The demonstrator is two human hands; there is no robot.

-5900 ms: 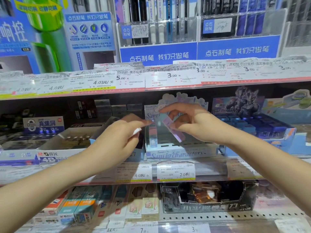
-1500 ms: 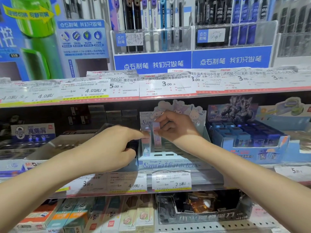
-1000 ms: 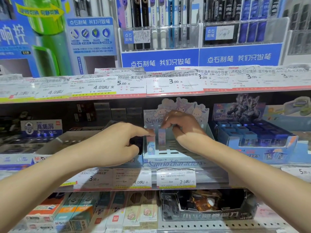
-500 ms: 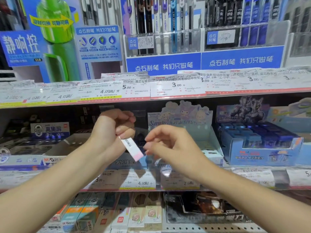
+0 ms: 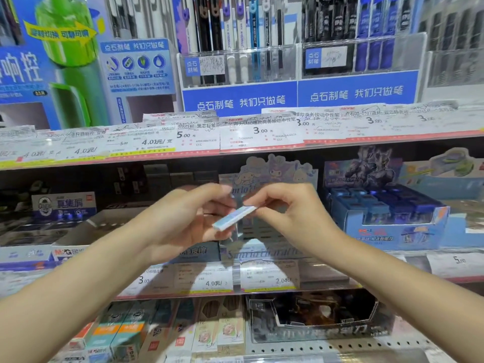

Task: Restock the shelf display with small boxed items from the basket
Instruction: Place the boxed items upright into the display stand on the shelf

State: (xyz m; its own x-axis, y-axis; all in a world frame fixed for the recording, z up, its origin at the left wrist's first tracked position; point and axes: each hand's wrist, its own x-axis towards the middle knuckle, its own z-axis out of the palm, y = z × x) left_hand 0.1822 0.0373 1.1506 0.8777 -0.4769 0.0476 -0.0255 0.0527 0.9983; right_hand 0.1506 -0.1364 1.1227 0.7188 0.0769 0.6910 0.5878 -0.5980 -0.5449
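Observation:
A small flat pastel box (image 5: 233,217), pale blue and white, is held level in front of the middle shelf. My left hand (image 5: 183,224) supports its left end from below and behind. My right hand (image 5: 290,213) pinches its right end with thumb and forefinger. Behind both hands stands the pale cartoon-character display carton (image 5: 272,174), its header card showing above my fingers and its front lip (image 5: 262,254) below them. The carton's inside is mostly hidden by my hands. No basket is in view.
A blue display carton of small blue boxes (image 5: 387,218) stands right of the character carton. Grey and white cartons (image 5: 86,231) sit to the left. Price labels (image 5: 262,132) line the shelf edges. Pens (image 5: 235,40) fill racks above, eraser packs (image 5: 209,331) below.
Both hands pulled back from the character carton. My left hand brought up a small box, and my right hand has now closed on its other end; the box turned from tilted to nearly level.

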